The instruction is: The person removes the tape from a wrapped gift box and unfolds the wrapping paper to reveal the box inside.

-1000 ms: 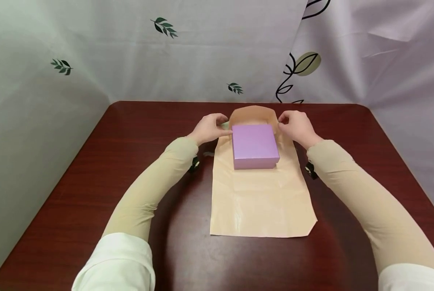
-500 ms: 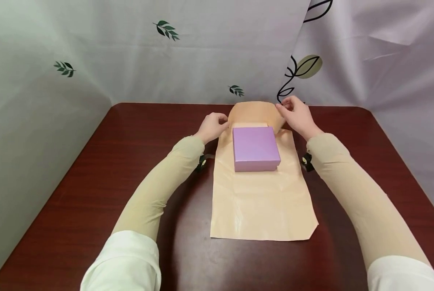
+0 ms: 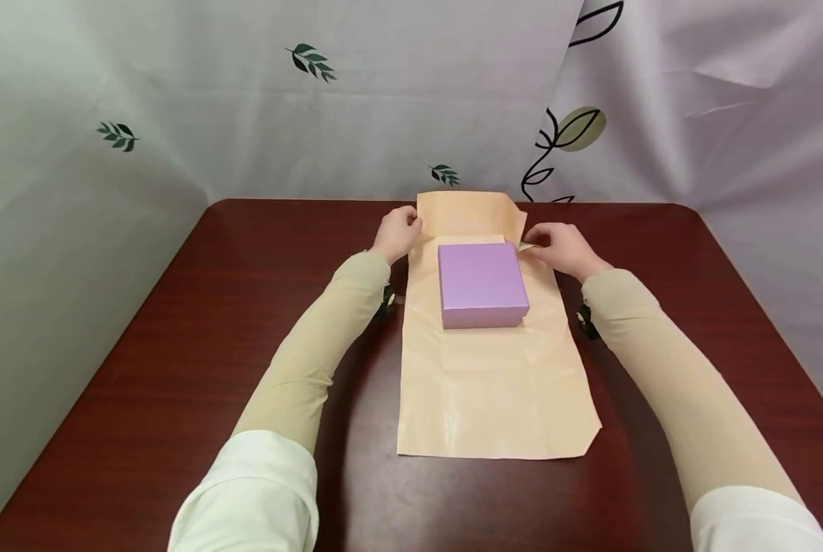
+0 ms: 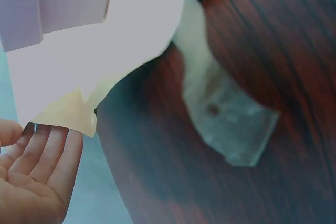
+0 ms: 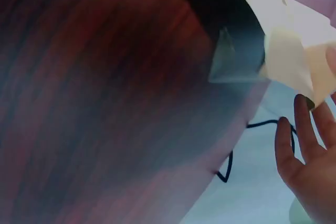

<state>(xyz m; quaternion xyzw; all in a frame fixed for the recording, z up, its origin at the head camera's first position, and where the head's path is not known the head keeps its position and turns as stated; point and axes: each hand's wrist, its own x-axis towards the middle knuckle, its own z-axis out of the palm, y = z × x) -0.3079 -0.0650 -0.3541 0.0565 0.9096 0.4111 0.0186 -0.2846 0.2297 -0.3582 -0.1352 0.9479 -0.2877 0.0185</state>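
Observation:
A lilac square box [image 3: 482, 276] sits on a sheet of tan wrapping paper [image 3: 494, 391], near the sheet's far end. Beyond the box, the paper's far flap [image 3: 463, 213] stands up, folded. My left hand [image 3: 396, 234] pinches the flap's left edge; in the left wrist view the paper edge lies between thumb and fingers [image 4: 65, 153]. To the right of the box, my right hand [image 3: 566, 249] pinches the paper by its right side fold. In the right wrist view, creased paper [image 5: 289, 59] meets the fingertips, with the thumb mostly cut off.
Clear tape [image 4: 231, 114] sticks out from the paper's left side over the dark red wooden table [image 3: 198, 345]. Another clear piece [image 5: 233, 61] shows on the right side. A pale leaf-patterned curtain [image 3: 384, 115] hangs behind the table's far edge.
The far flap went from curved to flatter, with a crease at its right. My right hand rose, then came down beside the box. My left hand shifted slightly up along the flap's left edge.

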